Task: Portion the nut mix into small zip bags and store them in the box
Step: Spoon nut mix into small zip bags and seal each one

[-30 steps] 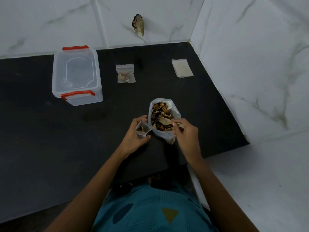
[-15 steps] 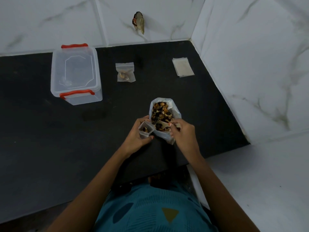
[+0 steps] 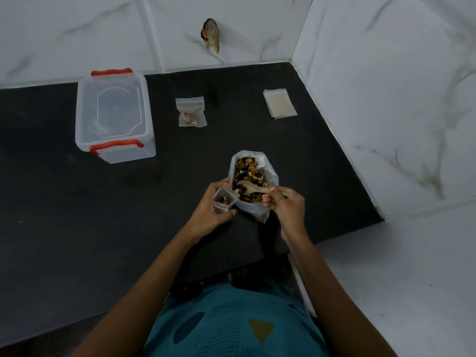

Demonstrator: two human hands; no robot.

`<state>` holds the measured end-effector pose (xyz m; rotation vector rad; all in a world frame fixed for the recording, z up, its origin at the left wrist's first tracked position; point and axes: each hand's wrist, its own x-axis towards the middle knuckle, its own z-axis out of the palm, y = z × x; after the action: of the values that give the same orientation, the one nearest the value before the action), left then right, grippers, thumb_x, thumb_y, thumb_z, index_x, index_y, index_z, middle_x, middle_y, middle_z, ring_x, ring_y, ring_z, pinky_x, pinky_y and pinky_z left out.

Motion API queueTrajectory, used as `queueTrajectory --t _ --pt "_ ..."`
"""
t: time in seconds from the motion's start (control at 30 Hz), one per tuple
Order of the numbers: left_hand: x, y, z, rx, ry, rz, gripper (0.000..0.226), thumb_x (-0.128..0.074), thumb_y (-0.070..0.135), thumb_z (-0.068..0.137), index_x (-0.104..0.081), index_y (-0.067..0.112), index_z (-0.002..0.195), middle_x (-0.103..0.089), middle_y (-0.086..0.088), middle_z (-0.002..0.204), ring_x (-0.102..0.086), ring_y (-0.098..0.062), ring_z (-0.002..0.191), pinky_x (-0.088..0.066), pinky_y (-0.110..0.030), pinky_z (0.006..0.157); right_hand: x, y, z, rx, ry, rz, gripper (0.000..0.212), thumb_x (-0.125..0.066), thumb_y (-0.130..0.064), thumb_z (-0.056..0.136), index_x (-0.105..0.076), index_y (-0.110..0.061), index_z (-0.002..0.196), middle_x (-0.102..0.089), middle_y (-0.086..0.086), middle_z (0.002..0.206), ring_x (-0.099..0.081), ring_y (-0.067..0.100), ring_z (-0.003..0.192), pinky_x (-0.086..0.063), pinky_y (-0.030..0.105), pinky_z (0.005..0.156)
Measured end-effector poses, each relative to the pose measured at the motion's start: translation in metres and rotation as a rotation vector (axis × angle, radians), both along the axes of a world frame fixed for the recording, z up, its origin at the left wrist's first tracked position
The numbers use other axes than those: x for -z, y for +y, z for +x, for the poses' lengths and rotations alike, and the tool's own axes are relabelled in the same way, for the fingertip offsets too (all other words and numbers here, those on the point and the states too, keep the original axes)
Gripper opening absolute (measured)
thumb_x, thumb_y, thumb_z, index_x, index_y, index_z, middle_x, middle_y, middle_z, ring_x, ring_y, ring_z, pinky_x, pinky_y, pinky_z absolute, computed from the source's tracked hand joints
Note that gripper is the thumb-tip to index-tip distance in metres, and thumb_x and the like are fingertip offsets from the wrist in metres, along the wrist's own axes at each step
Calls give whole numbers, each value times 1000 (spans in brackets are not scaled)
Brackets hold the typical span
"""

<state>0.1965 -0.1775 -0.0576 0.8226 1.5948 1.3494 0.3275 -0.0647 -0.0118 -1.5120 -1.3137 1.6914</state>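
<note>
Nut mix (image 3: 246,172) sits in the open bag (image 3: 253,211) on the bench (image 3: 77,215). Right grip (image 3: 286,206) pinches the spoon (image 3: 251,188) over it, left grip (image 3: 210,211) holds the zip bag (image 3: 222,207) just beside. Scoop modestly, hold that mouth wide, tip slowly.

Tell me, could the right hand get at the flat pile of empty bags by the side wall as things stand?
Probably, but not freely: the right hand grips the spoon in the nut bag. Bare counter lies between it and the empty bags.
</note>
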Motion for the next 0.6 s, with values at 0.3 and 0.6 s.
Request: queueTrajectory --t 0.3,0.6 --pt "-5 -1 0 0 -4 -8 54 -63 -6 79 -42 18 123 -36 11 139 -43 9 117 -41 -4 87 -3 1 2 -14 -11 38 11 -55 -9 90 -64 -3 91 -64 5 68 -60 6 56 -51 15 56" --pt "-8 -2 -1 -1 -33 -7 54 -63 -8 78 -44 21 120 -41 10 137 -44 1 120 -44 -8 87 -9 -5 -15 -20 10 26 10 -55 -8 91 -64 -3 90 -64 6 67 -61 3 51 -50 13 53"
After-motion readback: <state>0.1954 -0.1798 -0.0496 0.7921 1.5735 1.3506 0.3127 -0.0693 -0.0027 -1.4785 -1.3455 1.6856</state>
